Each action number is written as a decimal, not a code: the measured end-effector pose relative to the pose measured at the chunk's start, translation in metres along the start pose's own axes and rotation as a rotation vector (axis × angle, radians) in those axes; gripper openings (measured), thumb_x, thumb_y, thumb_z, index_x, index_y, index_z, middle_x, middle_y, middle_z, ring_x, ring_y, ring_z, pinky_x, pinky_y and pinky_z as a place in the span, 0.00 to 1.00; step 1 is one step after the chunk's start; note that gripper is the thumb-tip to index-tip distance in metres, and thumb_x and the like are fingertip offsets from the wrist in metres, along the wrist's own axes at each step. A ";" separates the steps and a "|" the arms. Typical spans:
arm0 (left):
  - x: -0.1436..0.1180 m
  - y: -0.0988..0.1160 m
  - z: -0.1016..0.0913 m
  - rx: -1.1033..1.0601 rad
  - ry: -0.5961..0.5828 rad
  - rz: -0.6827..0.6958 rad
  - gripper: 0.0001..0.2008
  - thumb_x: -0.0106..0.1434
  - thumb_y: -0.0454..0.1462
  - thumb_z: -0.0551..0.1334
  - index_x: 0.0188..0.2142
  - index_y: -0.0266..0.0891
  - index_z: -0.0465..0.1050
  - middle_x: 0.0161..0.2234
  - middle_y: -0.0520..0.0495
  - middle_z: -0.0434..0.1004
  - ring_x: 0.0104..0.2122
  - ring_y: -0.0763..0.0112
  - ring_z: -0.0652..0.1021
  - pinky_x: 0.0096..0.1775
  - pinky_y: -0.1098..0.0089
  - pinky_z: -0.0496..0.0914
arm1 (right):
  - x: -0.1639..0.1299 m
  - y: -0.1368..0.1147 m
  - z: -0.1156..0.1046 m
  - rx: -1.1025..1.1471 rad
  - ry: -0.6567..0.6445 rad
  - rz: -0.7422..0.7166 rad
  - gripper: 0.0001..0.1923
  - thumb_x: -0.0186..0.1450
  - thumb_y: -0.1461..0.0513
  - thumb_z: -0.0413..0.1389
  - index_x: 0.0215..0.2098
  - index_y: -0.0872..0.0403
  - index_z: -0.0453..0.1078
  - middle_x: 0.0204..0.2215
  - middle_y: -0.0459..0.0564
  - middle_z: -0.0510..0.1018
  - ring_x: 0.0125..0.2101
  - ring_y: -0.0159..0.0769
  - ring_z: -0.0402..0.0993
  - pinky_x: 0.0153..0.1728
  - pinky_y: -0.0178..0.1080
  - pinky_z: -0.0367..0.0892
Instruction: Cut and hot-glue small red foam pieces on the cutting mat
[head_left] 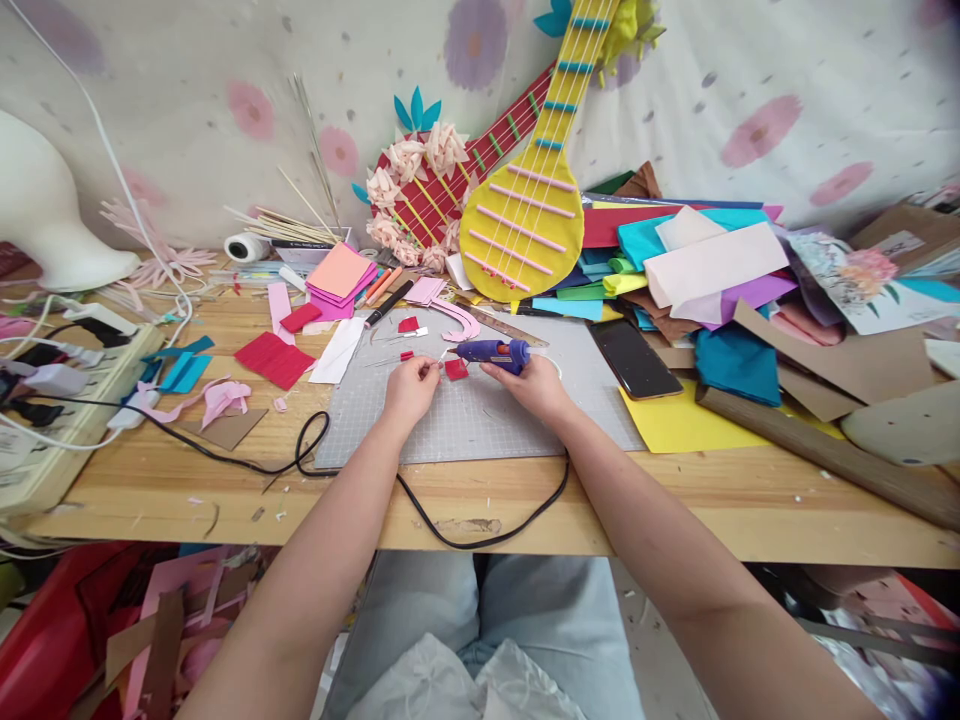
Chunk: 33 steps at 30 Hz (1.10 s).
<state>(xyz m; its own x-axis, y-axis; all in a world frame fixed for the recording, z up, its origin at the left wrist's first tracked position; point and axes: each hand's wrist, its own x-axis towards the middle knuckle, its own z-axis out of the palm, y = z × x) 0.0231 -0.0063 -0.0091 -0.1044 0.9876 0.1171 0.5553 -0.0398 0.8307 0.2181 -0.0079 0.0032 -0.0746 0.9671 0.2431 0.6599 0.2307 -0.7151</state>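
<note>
My right hand [536, 382] is closed around a blue hot glue gun [491, 352], its nozzle pointing left. Just off the nozzle, my left hand [412, 388] pinches something too small to make out. Under the gun lies a small red piece [455, 370] on the grey cutting mat [510, 430]. More red scraps [408, 324] and a curved pink strip [459, 322] rest farther back on the mat. A black cord [480, 545] loops from the right hand's side along the table front toward the left.
A yellow paper lute [523, 225] and a red one with flowers [427, 195] lean on the back wall. At right are a phone [636, 358] and piled coloured paper [716, 260]. A power strip [82, 400] stands at left, near red paper [274, 360].
</note>
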 end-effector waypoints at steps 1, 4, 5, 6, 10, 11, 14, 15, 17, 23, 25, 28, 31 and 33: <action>0.000 0.000 0.000 0.003 0.000 0.002 0.11 0.56 0.39 0.54 0.30 0.37 0.74 0.23 0.49 0.75 0.25 0.71 0.74 0.31 0.71 0.64 | 0.000 0.001 0.001 0.002 0.006 0.000 0.22 0.55 0.45 0.53 0.36 0.52 0.74 0.29 0.48 0.79 0.32 0.40 0.75 0.31 0.37 0.66; 0.000 0.000 0.000 0.007 -0.004 0.002 0.11 0.56 0.39 0.54 0.30 0.37 0.74 0.24 0.49 0.75 0.25 0.71 0.74 0.31 0.71 0.64 | 0.000 0.001 0.000 0.000 0.011 -0.005 0.22 0.55 0.45 0.53 0.36 0.52 0.74 0.29 0.48 0.79 0.32 0.40 0.75 0.31 0.38 0.66; 0.000 0.000 0.000 0.008 -0.005 -0.002 0.11 0.56 0.39 0.54 0.30 0.37 0.74 0.24 0.49 0.75 0.25 0.71 0.74 0.31 0.71 0.64 | 0.000 0.000 0.000 -0.007 0.005 -0.007 0.22 0.55 0.45 0.53 0.37 0.52 0.74 0.29 0.48 0.79 0.31 0.40 0.75 0.31 0.38 0.66; 0.000 0.000 0.000 0.007 -0.004 -0.005 0.11 0.56 0.39 0.54 0.30 0.37 0.74 0.23 0.49 0.75 0.25 0.71 0.74 0.31 0.71 0.64 | -0.001 -0.001 -0.001 -0.014 -0.007 -0.009 0.22 0.55 0.45 0.53 0.37 0.52 0.74 0.28 0.49 0.79 0.31 0.40 0.75 0.31 0.38 0.66; 0.000 0.000 0.000 0.001 -0.005 0.001 0.11 0.56 0.39 0.54 0.31 0.37 0.74 0.24 0.49 0.75 0.25 0.71 0.74 0.31 0.71 0.64 | -0.003 -0.008 -0.005 -0.033 -0.073 -0.031 0.21 0.56 0.46 0.54 0.36 0.52 0.74 0.27 0.49 0.79 0.29 0.39 0.74 0.30 0.36 0.66; 0.000 -0.001 0.000 0.000 -0.005 0.004 0.11 0.56 0.39 0.54 0.31 0.37 0.74 0.24 0.49 0.75 0.25 0.71 0.73 0.31 0.71 0.64 | -0.003 -0.009 -0.005 -0.039 -0.082 -0.033 0.21 0.56 0.47 0.54 0.36 0.53 0.74 0.26 0.49 0.78 0.30 0.39 0.74 0.30 0.36 0.66; 0.000 -0.001 0.000 -0.005 -0.006 0.004 0.11 0.56 0.39 0.54 0.30 0.37 0.74 0.23 0.48 0.75 0.25 0.71 0.73 0.31 0.71 0.64 | -0.003 -0.008 -0.005 -0.048 -0.077 -0.013 0.21 0.56 0.46 0.54 0.36 0.53 0.74 0.26 0.48 0.78 0.29 0.39 0.74 0.30 0.35 0.66; 0.000 -0.001 0.000 -0.007 -0.006 0.002 0.11 0.56 0.39 0.54 0.30 0.37 0.74 0.23 0.48 0.75 0.25 0.71 0.73 0.31 0.71 0.64 | -0.003 -0.007 -0.005 -0.043 -0.065 -0.004 0.21 0.55 0.46 0.54 0.36 0.53 0.74 0.26 0.48 0.78 0.30 0.39 0.75 0.30 0.35 0.66; 0.000 -0.001 0.001 -0.011 -0.007 0.002 0.11 0.56 0.39 0.54 0.30 0.37 0.74 0.23 0.49 0.75 0.25 0.71 0.73 0.31 0.70 0.64 | -0.001 -0.004 -0.004 -0.027 -0.034 0.010 0.22 0.55 0.46 0.54 0.37 0.53 0.74 0.28 0.48 0.79 0.31 0.39 0.75 0.31 0.36 0.66; 0.000 -0.001 0.001 -0.017 -0.008 0.008 0.11 0.56 0.39 0.54 0.30 0.37 0.74 0.23 0.49 0.74 0.24 0.71 0.73 0.31 0.70 0.64 | 0.002 -0.001 -0.006 0.003 0.034 0.051 0.22 0.55 0.46 0.54 0.37 0.53 0.73 0.31 0.51 0.79 0.34 0.42 0.75 0.34 0.39 0.67; 0.000 -0.002 0.000 -0.033 -0.009 0.004 0.11 0.56 0.39 0.54 0.30 0.37 0.74 0.22 0.49 0.74 0.24 0.71 0.73 0.31 0.71 0.64 | 0.005 0.002 -0.012 -0.020 0.074 0.104 0.23 0.54 0.45 0.54 0.34 0.55 0.74 0.29 0.52 0.78 0.32 0.43 0.75 0.32 0.40 0.67; -0.001 0.000 0.000 -0.055 -0.012 -0.007 0.11 0.56 0.39 0.54 0.31 0.37 0.74 0.22 0.49 0.74 0.24 0.72 0.72 0.30 0.71 0.64 | 0.011 0.015 -0.028 -0.100 0.172 0.228 0.26 0.52 0.43 0.53 0.29 0.57 0.74 0.24 0.55 0.77 0.30 0.47 0.74 0.30 0.42 0.66; -0.003 0.004 -0.002 -0.058 0.007 -0.006 0.11 0.56 0.37 0.54 0.32 0.37 0.73 0.23 0.50 0.74 0.24 0.73 0.71 0.30 0.72 0.63 | 0.019 0.035 -0.046 -0.174 0.274 0.341 0.28 0.51 0.42 0.53 0.30 0.58 0.74 0.25 0.58 0.77 0.33 0.49 0.74 0.33 0.44 0.66; -0.003 0.006 -0.003 -0.059 0.043 0.003 0.11 0.57 0.37 0.54 0.33 0.37 0.73 0.24 0.50 0.74 0.23 0.74 0.71 0.30 0.72 0.63 | 0.023 0.049 -0.054 -0.190 0.284 0.406 0.28 0.51 0.42 0.53 0.31 0.58 0.74 0.28 0.59 0.77 0.35 0.50 0.73 0.36 0.45 0.65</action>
<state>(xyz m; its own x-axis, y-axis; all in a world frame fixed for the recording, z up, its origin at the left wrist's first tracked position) 0.0240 -0.0099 -0.0033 -0.1383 0.9802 0.1418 0.5067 -0.0530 0.8605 0.2894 0.0200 0.0095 0.4030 0.9014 0.1584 0.7194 -0.2051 -0.6636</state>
